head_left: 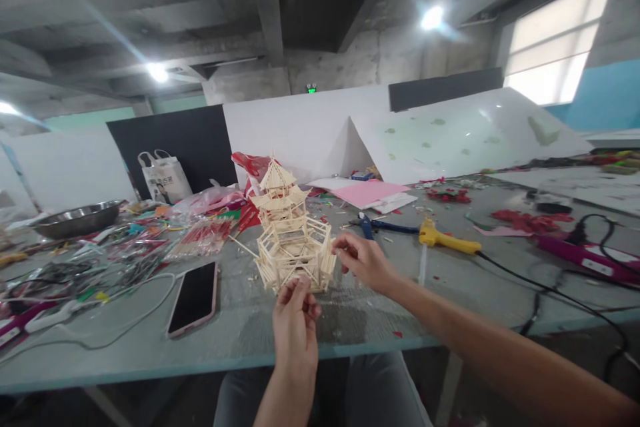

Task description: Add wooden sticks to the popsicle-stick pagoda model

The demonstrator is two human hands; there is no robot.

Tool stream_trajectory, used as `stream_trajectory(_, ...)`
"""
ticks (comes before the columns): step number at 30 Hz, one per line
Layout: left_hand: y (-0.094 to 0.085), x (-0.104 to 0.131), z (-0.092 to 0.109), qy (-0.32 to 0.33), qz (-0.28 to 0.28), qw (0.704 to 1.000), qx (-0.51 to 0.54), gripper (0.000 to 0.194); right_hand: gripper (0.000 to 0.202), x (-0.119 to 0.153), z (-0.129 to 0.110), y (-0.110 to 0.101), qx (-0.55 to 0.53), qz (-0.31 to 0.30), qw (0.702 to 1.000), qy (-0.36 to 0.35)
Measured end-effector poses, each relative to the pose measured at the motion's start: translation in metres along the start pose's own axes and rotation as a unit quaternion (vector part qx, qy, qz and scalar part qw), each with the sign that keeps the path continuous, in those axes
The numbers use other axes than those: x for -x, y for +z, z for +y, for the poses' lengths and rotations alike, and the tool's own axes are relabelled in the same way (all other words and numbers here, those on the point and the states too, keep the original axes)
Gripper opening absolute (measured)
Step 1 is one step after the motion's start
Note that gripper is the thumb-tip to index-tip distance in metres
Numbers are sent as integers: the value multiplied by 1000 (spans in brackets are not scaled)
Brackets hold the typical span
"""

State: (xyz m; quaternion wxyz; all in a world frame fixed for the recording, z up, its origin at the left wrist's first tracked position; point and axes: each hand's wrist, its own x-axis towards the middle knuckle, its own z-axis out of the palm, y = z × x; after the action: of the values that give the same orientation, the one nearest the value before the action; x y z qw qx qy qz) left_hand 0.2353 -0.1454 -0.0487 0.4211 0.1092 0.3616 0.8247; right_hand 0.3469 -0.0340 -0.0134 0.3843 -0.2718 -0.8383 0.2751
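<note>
A pale pagoda model (290,240) built of thin wooden sticks stands upright on the grey table, with a pointed top and tiered roofs above a wider railed base. My left hand (296,320) is at the front of its base, thumb and fingers pinched together. Whatever lies between those fingertips is too small to make out. At the model's right side, my right hand (364,259) has its fingers curled in, the tips right by the railing. I cannot tell whether they grip a stick there. One longer stick (244,246) juts out from the model's left side.
Left of the model lies a phone (194,299) beside a white cable. A yellow glue gun (447,238) and blue-handled pliers (383,225) are on the right. Bagged sticks (207,237), a metal bowl (80,219) and pink paper (364,193) sit farther back.
</note>
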Motion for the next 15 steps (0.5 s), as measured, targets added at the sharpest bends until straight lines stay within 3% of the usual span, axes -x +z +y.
stream_trajectory(8,1,-10,0,2,4,1000,-30,16,12,4,19,2,182,41,974,-126)
stream_trajectory(15,-1,-20,2,22,17,999,-43,14,13,7,27,6,210,61,959,-178)
